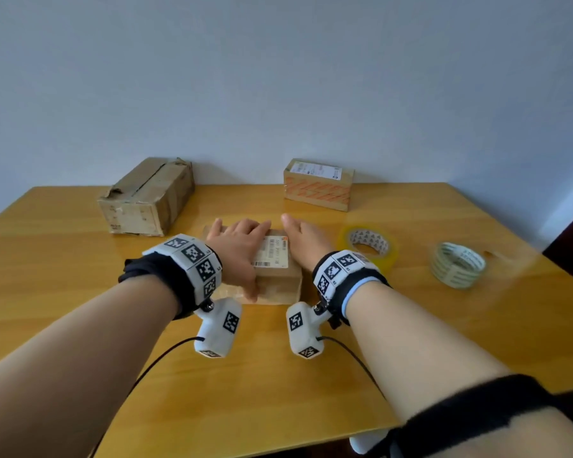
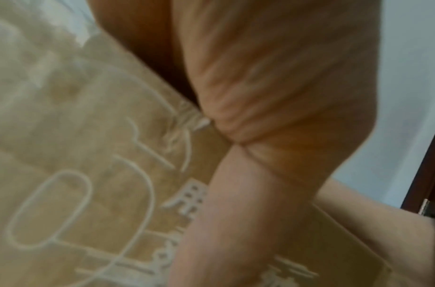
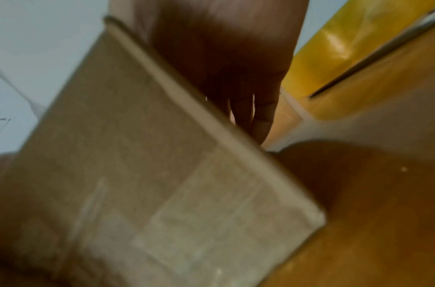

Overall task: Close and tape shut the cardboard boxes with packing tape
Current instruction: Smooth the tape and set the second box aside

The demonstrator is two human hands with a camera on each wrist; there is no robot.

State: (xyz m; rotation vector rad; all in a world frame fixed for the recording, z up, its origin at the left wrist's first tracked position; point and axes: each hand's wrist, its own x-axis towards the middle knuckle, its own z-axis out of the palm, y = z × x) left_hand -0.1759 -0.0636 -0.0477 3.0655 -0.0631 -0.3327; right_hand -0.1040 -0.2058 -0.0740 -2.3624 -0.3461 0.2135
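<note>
box: small cardboard box (image 1: 272, 276) w/ shipping label, mid counter (image 1: 80, 259)
L hand (image 1: 237, 246): flat on top, thumb down near side
R hand (image 1: 300, 239): fingers straight, against right side
handling: prob light, stiff; hold by sides
tape: clear roll (image 1: 368, 247) just right

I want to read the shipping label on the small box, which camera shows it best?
The head view: the label lies on top of the small box, partly covered by the left hand. Both wrist views show only blurred cardboard, no label.
</note>
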